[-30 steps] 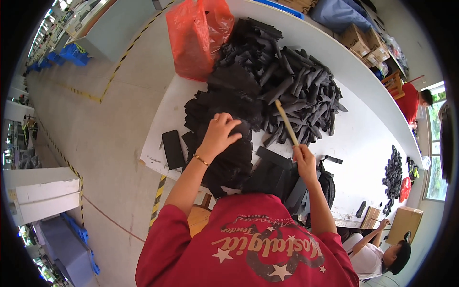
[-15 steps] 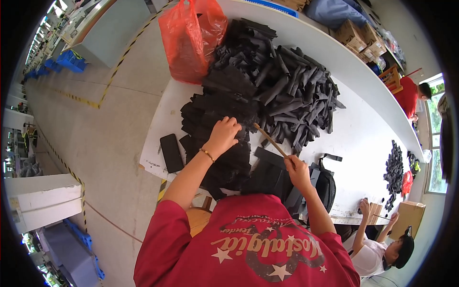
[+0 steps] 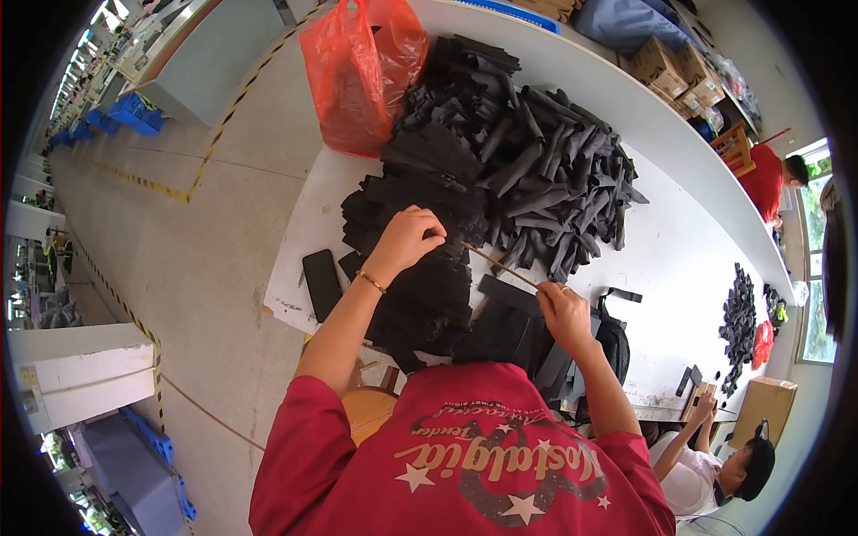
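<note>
My right hand [image 3: 565, 313] is closed round one end of a thin brown stick [image 3: 502, 266]. The stick points left, its far tip close to the fingers of my left hand [image 3: 413, 239]. Those fingers are bent and pressed together over stacked black fabric-like pieces [image 3: 420, 286]; whether anything small is between them I cannot make out. Beyond my hands rises a big heap of loose, curled black strips [image 3: 559, 179]. Flat black pieces [image 3: 505, 322] lie below the stick, near my body.
A red plastic bag [image 3: 353, 98] stands at the table's far left, a black phone [image 3: 322, 284] near its left edge. To the right are a black backpack [image 3: 612, 344] and another black heap [image 3: 738, 322]. A co-worker in white [image 3: 693, 464] sits at the right end.
My left hand has lifted slightly and shifted left. The stick has turned, showing a narrower side, and its tip has moved left. The seated co-worker's hands have come together.
</note>
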Available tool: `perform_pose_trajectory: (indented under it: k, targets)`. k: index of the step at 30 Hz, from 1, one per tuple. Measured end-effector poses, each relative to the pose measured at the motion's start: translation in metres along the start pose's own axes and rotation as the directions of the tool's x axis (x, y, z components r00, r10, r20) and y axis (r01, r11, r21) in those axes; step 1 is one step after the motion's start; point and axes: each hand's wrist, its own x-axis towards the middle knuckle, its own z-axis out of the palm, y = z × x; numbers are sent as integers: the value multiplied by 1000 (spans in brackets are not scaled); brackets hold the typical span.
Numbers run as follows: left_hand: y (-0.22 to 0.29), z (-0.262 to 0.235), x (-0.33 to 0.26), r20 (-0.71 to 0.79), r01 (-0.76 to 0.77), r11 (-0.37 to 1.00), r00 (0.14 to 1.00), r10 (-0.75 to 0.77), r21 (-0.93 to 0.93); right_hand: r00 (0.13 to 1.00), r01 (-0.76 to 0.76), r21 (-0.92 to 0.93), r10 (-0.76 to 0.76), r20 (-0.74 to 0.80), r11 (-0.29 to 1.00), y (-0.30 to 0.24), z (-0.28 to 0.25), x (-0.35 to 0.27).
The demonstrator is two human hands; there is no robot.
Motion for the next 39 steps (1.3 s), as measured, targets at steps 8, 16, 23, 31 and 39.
perform_pose_trajectory:
  k: [8,16,23,31,39]
  targets:
    - [46,18,5,6,-261,965,965,261,-11,996,82,83,-83,11,993,-36,13,27]
    - [56,30,-28,-224,-189,122,867,-444,-974,916,-359,707,86,391,609,-54,45,17]
    - [62,83,-40,114,-189,-370,743,-660,-910,973,-201,611,227,35,766,-99,76,5]
    - [72,68,-28,139,-134,-291,647,-750,-947,976,-218,533,188,110,818,-87,71,-24]
    - [46,29,-20,-54,-146,-40,588,-807,-989,919,-359,550,183,349,754,-61,32,-89]
